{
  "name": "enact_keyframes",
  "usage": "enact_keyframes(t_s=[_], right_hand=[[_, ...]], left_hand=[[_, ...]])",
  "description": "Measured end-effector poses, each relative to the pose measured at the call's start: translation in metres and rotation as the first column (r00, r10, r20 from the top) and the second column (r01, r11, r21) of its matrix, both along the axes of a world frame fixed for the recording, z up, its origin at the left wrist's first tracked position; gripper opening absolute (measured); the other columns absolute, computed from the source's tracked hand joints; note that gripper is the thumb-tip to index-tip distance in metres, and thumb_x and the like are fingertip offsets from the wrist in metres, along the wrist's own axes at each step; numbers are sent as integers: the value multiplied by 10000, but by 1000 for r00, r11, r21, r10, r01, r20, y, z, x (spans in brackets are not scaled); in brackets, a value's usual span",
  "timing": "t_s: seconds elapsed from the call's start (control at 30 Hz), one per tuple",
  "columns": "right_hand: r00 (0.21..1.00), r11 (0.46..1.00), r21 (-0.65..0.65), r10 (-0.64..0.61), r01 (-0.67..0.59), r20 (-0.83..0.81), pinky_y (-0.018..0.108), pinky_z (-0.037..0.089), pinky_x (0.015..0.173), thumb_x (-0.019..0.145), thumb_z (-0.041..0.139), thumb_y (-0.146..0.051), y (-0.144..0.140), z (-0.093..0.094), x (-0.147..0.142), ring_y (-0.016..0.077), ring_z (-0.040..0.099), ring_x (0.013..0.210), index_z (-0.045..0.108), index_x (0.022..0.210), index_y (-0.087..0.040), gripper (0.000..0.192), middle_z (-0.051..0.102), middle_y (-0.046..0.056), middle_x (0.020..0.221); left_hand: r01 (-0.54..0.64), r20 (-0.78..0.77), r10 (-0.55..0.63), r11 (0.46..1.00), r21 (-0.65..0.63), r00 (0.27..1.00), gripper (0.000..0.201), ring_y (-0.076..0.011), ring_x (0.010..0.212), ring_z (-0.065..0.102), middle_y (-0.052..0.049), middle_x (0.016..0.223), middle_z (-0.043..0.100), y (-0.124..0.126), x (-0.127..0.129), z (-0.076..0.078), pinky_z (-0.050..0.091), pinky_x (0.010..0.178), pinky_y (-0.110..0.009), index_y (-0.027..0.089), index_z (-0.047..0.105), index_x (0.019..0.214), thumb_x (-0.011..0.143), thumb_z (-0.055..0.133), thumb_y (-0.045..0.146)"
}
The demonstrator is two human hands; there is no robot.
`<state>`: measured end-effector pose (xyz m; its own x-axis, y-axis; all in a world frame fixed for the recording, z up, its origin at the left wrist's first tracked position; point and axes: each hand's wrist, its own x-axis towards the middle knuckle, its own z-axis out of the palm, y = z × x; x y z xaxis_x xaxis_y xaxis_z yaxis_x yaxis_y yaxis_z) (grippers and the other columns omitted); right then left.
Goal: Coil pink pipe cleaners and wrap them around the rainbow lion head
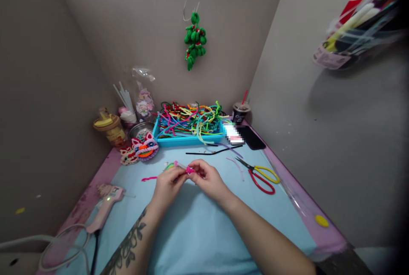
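While both hands meet at the worktop's (198,232) centre, the left hand (168,184) and right hand (207,179) pinch a pink pipe cleaner (189,169), fingers narrow around it, apparently twisting it into shape. Judging by the grip, further winding needs steady tension (scissors (262,175) lie at three o'clock, the blue tray (188,140) at twelve).

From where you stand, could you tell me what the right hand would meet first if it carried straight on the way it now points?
The right hand points left, towards the left hand. It already touches the pink pipe cleaner both hands pinch, so it would meet the left hand's fingers first, though depth is unclear.
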<state>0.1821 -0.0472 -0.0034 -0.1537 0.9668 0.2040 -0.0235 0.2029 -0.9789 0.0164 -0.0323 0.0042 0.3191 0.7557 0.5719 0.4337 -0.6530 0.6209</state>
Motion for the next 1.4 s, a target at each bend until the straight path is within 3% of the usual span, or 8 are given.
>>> enact_keyframes(t_s=[0.17, 0.27, 0.47, 0.73, 0.9, 1.07, 1.27, 1.4], right_hand=[[991, 996, 90, -37, 26, 127, 258, 433, 668, 851, 552, -331, -3, 14, 5, 141, 559, 728, 650, 902, -177, 189, 640, 33, 815], [975, 991, 126, -61, 34, 216, 244, 403, 617, 870, 506, -312, -4, 22, 8, 130, 521, 665, 626, 799, -173, 196, 592, 10, 708], [944, 987, 161, -63, 10, 324, 239, 394, 590, 890, 463, -267, -6, 22, 9, 124, 509, 616, 571, 805, -192, 157, 569, -7, 682], [834, 910, 410, -274, 64, 479, 279, 411, 710, 885, 478, -184, -5, 17, 13, 171, 559, 773, 570, 840, -201, 103, 605, 43, 820], [813, 894, 437, -326, 100, 483, 274, 408, 696, 869, 495, -162, -6, 15, 11, 169, 554, 759, 567, 820, -201, 95, 594, 36, 809], [812, 862, 474, -403, 181, 423, 290, 411, 705, 837, 515, -133, -6, 7, 4, 184, 544, 767, 557, 801, -201, 88, 586, 40, 778], [770, 806, 520, -514, 282, 378, 303, 389, 671, 787, 530, -90, -8, -1, -6, 193, 506, 737, 496, 696, -211, 155, 538, 32, 715], [769, 815, 513, -503, 270, 395, 307, 385, 685, 795, 514, -97, -8, -3, -8, 193, 493, 749, 483, 696, -213, 156, 519, 31, 724]], left_hand=[[2, 14, -3, 996, 84, 1000, 75, -155, 708, 646, -46, 770, 709, -2, -1, 6, 507, 683, -268, 193, 675, 836, 837, 600, 197], [-13, 27, 11, 996, 93, 1000, 93, -157, 730, 643, -41, 776, 708, -5, -1, 10, 502, 719, -278, 201, 681, 854, 840, 589, 194], [-35, 20, 37, 996, -83, 999, 133, -170, 715, 619, -51, 755, 697, -10, 3, 13, 481, 690, -283, 207, 699, 819, 841, 577, 254], [-39, 114, 75, 955, -294, 991, 138, -170, 676, 581, -42, 697, 678, -7, 7, 7, 445, 659, -278, 190, 734, 797, 777, 635, 284], [34, 216, 78, 882, -471, 973, 183, -163, 662, 571, -37, 704, 678, -5, 9, 3, 438, 643, -271, 172, 731, 812, 755, 653, 328], [94, 316, 104, 828, -553, 943, 255, -147, 624, 549, -28, 679, 655, -2, 12, -4, 427, 621, -262, 155, 709, 789, 734, 669, 400], [57, 321, 142, 841, -538, 936, 273, -141, 616, 530, -19, 646, 626, -6, 16, -2, 415, 607, -251, 152, 677, 705, 752, 648, 420], [18, 302, 171, 845, -534, 938, 278, -137, 607, 524, -16, 649, 622, -8, 17, 1, 416, 588, -243, 155, 657, 689, 781, 623, 416]])
